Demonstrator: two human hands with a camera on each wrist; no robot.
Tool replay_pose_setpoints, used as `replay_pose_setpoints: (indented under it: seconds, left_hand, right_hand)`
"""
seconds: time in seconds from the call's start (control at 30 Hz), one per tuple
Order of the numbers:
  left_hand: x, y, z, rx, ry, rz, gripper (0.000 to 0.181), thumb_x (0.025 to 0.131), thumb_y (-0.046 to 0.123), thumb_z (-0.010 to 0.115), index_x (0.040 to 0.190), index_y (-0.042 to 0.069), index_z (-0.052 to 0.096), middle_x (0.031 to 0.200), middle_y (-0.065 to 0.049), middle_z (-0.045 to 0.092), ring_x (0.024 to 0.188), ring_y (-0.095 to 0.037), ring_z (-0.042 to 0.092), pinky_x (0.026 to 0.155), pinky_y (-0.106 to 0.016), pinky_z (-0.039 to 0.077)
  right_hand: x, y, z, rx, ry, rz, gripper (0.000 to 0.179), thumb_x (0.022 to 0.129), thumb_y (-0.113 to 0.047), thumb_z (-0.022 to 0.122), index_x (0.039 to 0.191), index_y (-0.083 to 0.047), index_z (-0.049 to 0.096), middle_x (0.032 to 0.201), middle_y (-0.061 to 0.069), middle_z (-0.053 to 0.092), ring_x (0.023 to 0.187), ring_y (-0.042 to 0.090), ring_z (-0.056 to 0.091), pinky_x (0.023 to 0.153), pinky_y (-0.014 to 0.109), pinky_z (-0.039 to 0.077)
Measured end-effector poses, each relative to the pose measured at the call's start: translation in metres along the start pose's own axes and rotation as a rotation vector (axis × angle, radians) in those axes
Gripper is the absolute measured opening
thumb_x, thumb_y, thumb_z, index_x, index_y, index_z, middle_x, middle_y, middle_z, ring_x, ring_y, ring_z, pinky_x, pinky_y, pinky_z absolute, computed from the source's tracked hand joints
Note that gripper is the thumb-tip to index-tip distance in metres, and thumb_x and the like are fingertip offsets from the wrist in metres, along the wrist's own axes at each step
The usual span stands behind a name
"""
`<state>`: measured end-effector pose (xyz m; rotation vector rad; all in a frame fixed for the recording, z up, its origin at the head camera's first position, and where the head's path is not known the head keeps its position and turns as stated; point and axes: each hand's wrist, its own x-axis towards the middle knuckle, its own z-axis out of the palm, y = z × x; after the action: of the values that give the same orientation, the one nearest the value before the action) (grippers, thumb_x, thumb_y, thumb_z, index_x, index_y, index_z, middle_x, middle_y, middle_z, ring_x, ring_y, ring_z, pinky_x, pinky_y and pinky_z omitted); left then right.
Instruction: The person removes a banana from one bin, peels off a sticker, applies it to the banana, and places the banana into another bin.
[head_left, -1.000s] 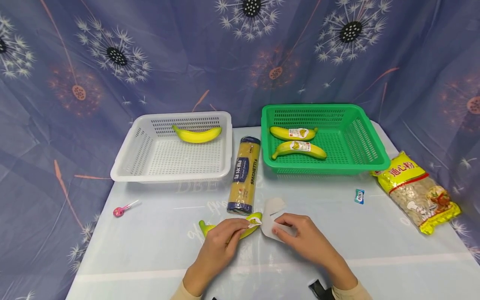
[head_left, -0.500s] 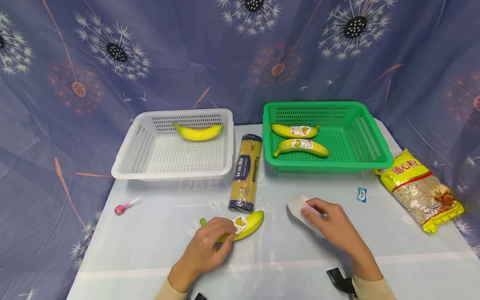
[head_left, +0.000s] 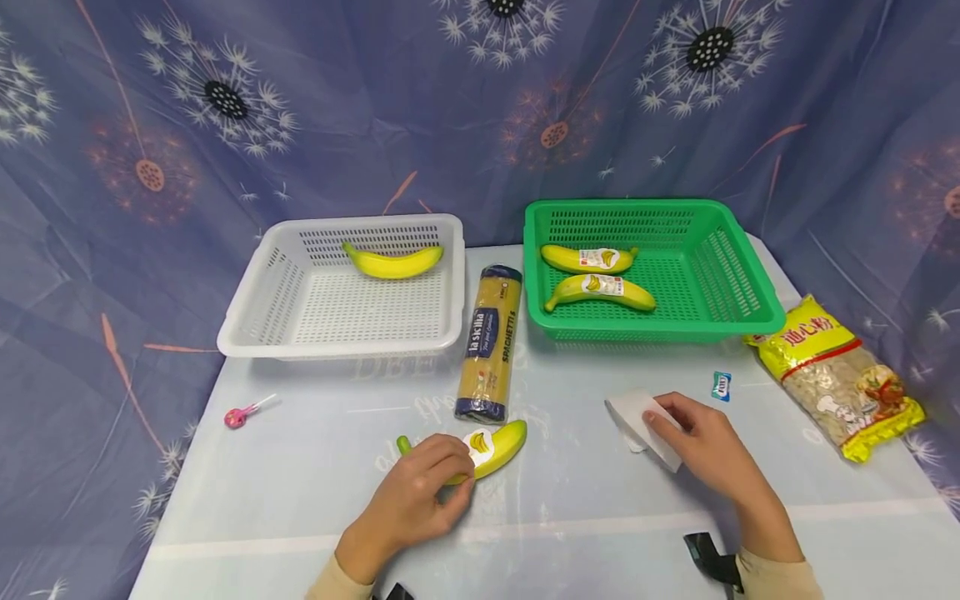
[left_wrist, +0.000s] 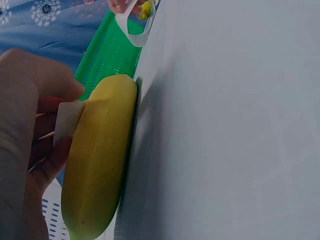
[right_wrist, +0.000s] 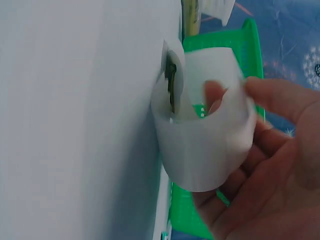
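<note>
On the table in front of me lies a yellow banana (head_left: 504, 448) with a green stem end. A white sticker (head_left: 479, 447) with a banana picture is on its side. My left hand (head_left: 422, 492) covers part of the banana, and its thumb and fingers pinch the sticker's near end; in the left wrist view this end of the sticker (left_wrist: 67, 120) stands out from the peel. Farther right, my right hand (head_left: 701, 442) holds a curled strip of white sticker paper (head_left: 645, 427) a little above the table. In the right wrist view the strip (right_wrist: 207, 155) bends into a loop.
A white basket (head_left: 341, 354) with one plain banana (head_left: 393, 264) stands back left. The green basket (head_left: 660, 335) holds two labelled bananas. A spaghetti pack (head_left: 487, 346) lies between them. A lollipop (head_left: 237, 417), small wrapped candy (head_left: 721, 386) and noodle bag (head_left: 840, 379) lie around.
My right hand has moved right with the sticker paper, away from the banana. My left hand has shifted slightly left along the banana, and the sticker now lies against the peel.
</note>
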<state>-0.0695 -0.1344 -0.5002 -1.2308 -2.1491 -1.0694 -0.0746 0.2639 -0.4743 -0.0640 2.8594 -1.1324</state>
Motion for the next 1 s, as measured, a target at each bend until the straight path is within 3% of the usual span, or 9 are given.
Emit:
replay_pose_setpoints:
  seconds: [0.13, 0.23, 0.37, 0.47, 0.6, 0.73, 0.9, 1.0]
  left_hand:
    - [0.0, 0.001, -0.001, 0.054, -0.01, 0.005, 0.017, 0.069, 0.001, 0.071, 0.081, 0.012, 0.065, 0.091, 0.003, 0.062, 0.088, -0.016, 0.06, 0.08, -0.029, 0.048]
    - [0.0, 0.002, -0.001, 0.074, -0.009, 0.012, 0.019, 0.068, 0.001, 0.073, 0.081, 0.012, 0.065, 0.092, 0.003, 0.063, 0.087, -0.015, 0.06, 0.074, -0.028, 0.046]
    - [-0.001, 0.002, 0.0, 0.057, 0.002, -0.005, 0.018, 0.071, 0.006, 0.075, 0.085, 0.013, 0.067, 0.093, 0.004, 0.064, 0.088, -0.015, 0.061, 0.072, -0.028, 0.045]
    - [-0.002, 0.003, -0.001, 0.021, 0.012, -0.069, 0.018, 0.075, 0.01, 0.075, 0.092, 0.012, 0.068, 0.095, 0.004, 0.066, 0.09, -0.013, 0.062, 0.075, -0.027, 0.045]
    - [-0.003, 0.005, 0.0, -0.004, 0.026, -0.164, 0.021, 0.079, 0.007, 0.073, 0.099, 0.011, 0.069, 0.098, 0.004, 0.066, 0.091, -0.012, 0.061, 0.08, -0.026, 0.046]
    - [-0.002, 0.004, 0.001, 0.029, 0.014, -0.226, 0.022, 0.08, 0.006, 0.073, 0.102, 0.009, 0.068, 0.105, 0.001, 0.063, 0.098, -0.016, 0.058, 0.089, -0.027, 0.044]
    - [-0.005, 0.003, 0.001, 0.126, -0.042, -0.316, 0.025, 0.083, 0.018, 0.074, 0.106, 0.01, 0.068, 0.115, 0.001, 0.06, 0.106, -0.017, 0.055, 0.092, -0.032, 0.043]
    - [-0.007, 0.004, 0.001, 0.161, -0.099, -0.365, 0.031, 0.084, 0.024, 0.073, 0.112, 0.011, 0.066, 0.121, 0.0, 0.059, 0.109, -0.019, 0.055, 0.092, -0.037, 0.045]
  right_hand:
    - [0.002, 0.005, -0.008, -0.072, -0.049, 0.082, 0.044, 0.096, -0.044, 0.056, 0.12, -0.008, 0.06, 0.079, 0.003, 0.053, 0.066, 0.016, 0.045, 0.055, 0.028, 0.035]
    - [0.0, 0.011, -0.015, -0.11, -0.039, 0.133, 0.052, 0.096, -0.047, 0.054, 0.124, -0.004, 0.057, 0.075, 0.005, 0.044, 0.061, 0.016, 0.039, 0.052, 0.029, 0.03]
    - [-0.003, 0.021, -0.029, -0.109, -0.005, 0.161, 0.053, 0.096, -0.046, 0.053, 0.129, -0.003, 0.055, 0.083, 0.009, 0.046, 0.065, 0.017, 0.04, 0.052, 0.029, 0.032]
    - [-0.005, 0.03, -0.042, -0.098, -0.038, 0.137, 0.048, 0.096, -0.043, 0.056, 0.129, -0.008, 0.056, 0.086, 0.011, 0.048, 0.069, 0.019, 0.042, 0.054, 0.03, 0.034]
    - [-0.006, 0.043, -0.055, -0.117, -0.162, 0.055, 0.035, 0.094, -0.034, 0.062, 0.124, -0.015, 0.06, 0.085, 0.005, 0.053, 0.071, 0.017, 0.048, 0.057, 0.028, 0.039]
    - [0.004, 0.048, -0.062, -0.243, -0.244, -0.027, 0.024, 0.09, -0.016, 0.068, 0.114, -0.017, 0.066, 0.085, -0.002, 0.06, 0.073, 0.013, 0.054, 0.062, 0.032, 0.046]
    - [0.024, 0.043, -0.055, -0.512, -0.084, -0.155, 0.024, 0.08, -0.002, 0.067, 0.098, -0.017, 0.072, 0.079, -0.001, 0.066, 0.068, 0.019, 0.058, 0.071, 0.05, 0.041]
    - [0.03, 0.041, -0.047, -0.568, 0.013, -0.19, 0.025, 0.076, 0.0, 0.065, 0.095, -0.013, 0.072, 0.084, 0.005, 0.069, 0.069, 0.028, 0.061, 0.073, 0.057, 0.037]
